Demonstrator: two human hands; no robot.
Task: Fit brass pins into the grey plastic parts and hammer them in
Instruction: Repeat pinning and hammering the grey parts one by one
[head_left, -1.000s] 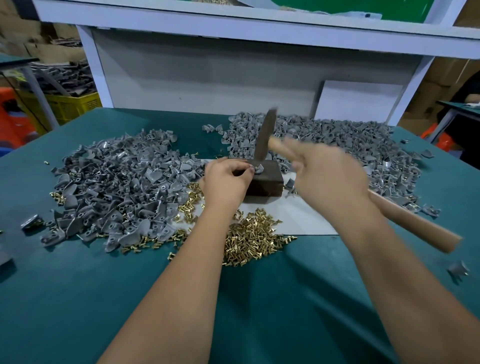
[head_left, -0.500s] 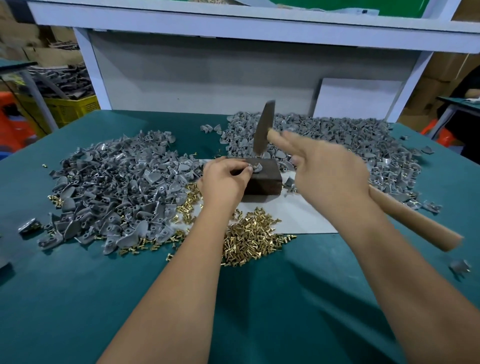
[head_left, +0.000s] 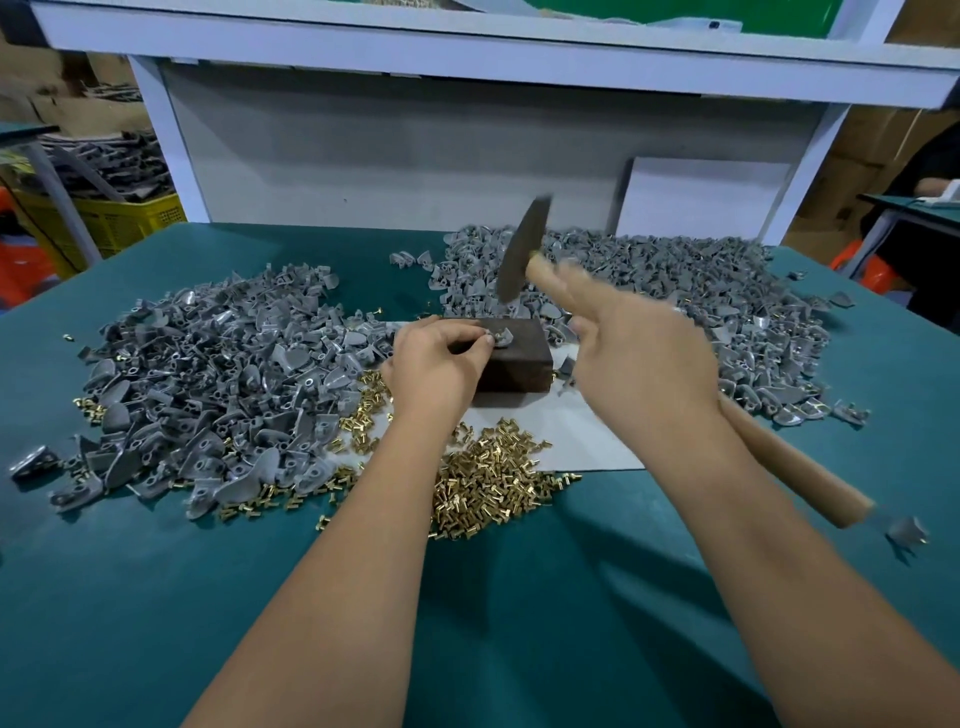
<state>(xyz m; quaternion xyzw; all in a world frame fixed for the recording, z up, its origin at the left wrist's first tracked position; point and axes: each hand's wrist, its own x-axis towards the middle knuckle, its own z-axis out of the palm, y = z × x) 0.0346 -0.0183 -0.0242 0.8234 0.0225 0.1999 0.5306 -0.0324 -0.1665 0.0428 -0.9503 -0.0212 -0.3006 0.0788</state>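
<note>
While left hand (head_left: 435, 364) pinches small grey plastic part (head_left: 500, 335) on dark wooden block (head_left: 519, 358) mid teal tabletop (head_left: 519, 597), right hand (head_left: 641, 358) grips blurred wooden-handled hammer (head_left: 522, 254) raised above, loose brass pins pile (head_left: 488, 473) near.

Hammer (head_left: 522, 254) head higher than half second ago, lifted well clear of dark block (head_left: 519, 358); before, its lower tip hung just over block top. Head blurred, tilted. Right hand (head_left: 644, 358) with wooden handle raised a little. Left hand (head_left: 434, 364) fingertips shifted slightly on grey part (head_left: 501, 336) atop block. Whole view shifted slightly, table edge sits a bit lower in frame.
</note>
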